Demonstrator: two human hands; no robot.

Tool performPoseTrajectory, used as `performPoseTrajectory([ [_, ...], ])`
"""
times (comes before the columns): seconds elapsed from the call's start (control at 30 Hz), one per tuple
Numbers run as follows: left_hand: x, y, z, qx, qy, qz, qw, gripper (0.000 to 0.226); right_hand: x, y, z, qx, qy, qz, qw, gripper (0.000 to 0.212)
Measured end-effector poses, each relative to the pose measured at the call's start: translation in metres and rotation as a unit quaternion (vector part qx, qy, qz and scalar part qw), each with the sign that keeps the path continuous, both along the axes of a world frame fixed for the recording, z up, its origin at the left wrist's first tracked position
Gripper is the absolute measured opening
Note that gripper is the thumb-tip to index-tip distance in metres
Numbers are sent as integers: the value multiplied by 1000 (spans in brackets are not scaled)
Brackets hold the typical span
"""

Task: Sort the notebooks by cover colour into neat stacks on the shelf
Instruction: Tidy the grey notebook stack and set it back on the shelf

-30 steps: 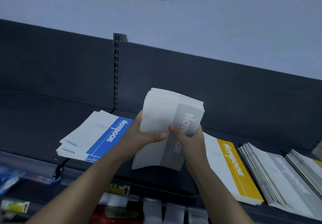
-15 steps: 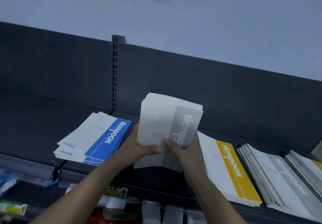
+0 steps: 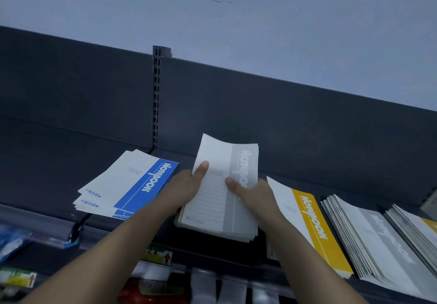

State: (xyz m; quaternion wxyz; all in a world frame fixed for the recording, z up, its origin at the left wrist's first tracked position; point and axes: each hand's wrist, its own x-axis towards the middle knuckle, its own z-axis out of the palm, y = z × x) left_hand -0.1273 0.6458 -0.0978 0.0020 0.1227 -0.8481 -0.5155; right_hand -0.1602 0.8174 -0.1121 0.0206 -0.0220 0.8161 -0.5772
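Both my hands hold a stack of grey-striped notebooks (image 3: pixel 221 199) low over the dark shelf (image 3: pixel 295 157), between two other piles. My left hand (image 3: pixel 186 188) grips its left edge with the thumb on the top cover. My right hand (image 3: pixel 253 193) grips the right edge, thumb on the grey stripe. The top cover curls up at its far end. A small pile of blue-striped notebooks (image 3: pixel 127 185) lies to the left. To the right lies a yellow-striped stack (image 3: pixel 312 223).
Further right sit a fanned grey-striped stack (image 3: pixel 373 240) and another stack with a yellow stripe (image 3: pixel 423 228) at the frame edge. A slotted upright (image 3: pixel 156 100) divides the shelf's back panel. Price labels (image 3: pixel 158 256) and packaged goods show on the shelf below.
The grey stack, held upright a second ago, has come down and tipped flatter onto the shelf between the blue and yellow piles. My thumbs have shifted onto the top cover.
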Motion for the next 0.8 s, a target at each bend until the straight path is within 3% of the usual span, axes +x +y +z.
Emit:
performPoseTrajectory([
  [0.03, -1, 0, -3, -18, -21, 1, 1000, 63, -1, 0, -3, 13, -18, 0, 1000, 73],
  [0.17, -1, 0, -12, -78, -67, -19, 995, 64, -1, 3, -12, 44, -62, 5, 997, 39],
  [0.33, -2, 5, -7, -169, -75, -58, 981, 46, 2, 3, -14, 80, -72, 13, 994, 32],
  [0.53, -4, 2, -6, -257, -77, -71, 961, 48, 2, -1, -16, 129, -80, 8, 988, 47],
  [0.8, 1, 1, -6, -253, -63, -80, 962, 42, 8, -8, -13, 235, -21, -10, 972, 73],
])
